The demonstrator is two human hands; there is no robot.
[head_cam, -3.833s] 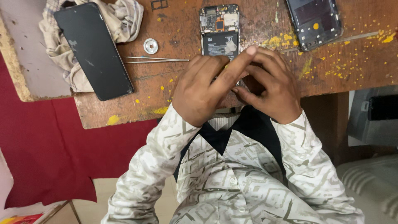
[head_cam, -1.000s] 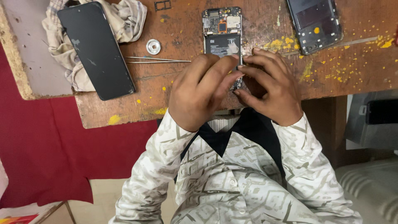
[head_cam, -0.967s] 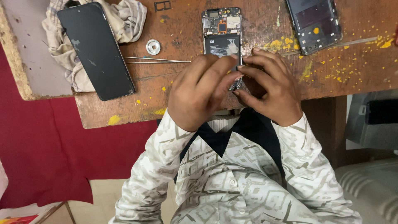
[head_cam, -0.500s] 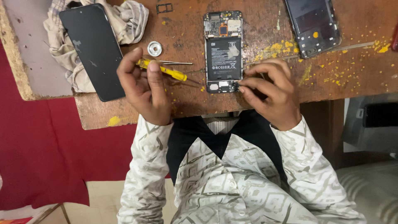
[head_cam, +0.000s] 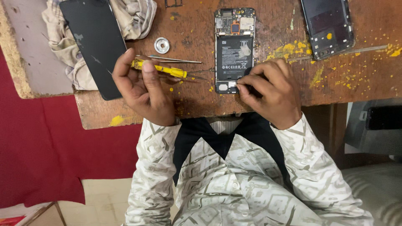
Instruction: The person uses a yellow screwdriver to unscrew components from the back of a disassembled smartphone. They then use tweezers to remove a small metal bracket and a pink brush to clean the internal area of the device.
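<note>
**Left grip on screwdriver, right fingertips at phone's lower edge**

Left hand (head_cam: 144, 90) is clenched round a yellow-handled screwdriver (head_cam: 161, 69): thumb on top, fingers curled under. Shaft lies roughly level, tip pointing right toward the phone (head_cam: 234, 50) but stopping short of it, not touching. Hand rests on the worktop (head_cam: 197, 100) near its front edge.

Right hand (head_cam: 272, 94) sits at the phone's lower right corner. Fingertips (head_cam: 242, 86) are pinched together right at the bottom edge of the phone, by the small board there. Something tiny may be between them; too small to tell, so I can't say whether that grip holds anything.

The phone lies flat on the worktop, back cover off, black battery and the upper circuit board exposed, long axis running away from the person. It sits between the two hands, closer to the right one.

Around it:
- Tweezers (head_cam: 169, 60) lie just above the screwdriver, nearly parallel to it.
- Small metal ring (head_cam: 161, 44) above the tweezers.
- Black screen panel (head_cam: 94, 44) at left, lying partly on a crumpled cloth (head_cam: 134, 16), just beside the left hand's fingers.
- Second phone frame (head_cam: 327, 26) at upper right, well apart from both hands.
- Yellow flecks (head_cam: 293, 47) scattered over the right half of the worktop.
</note>
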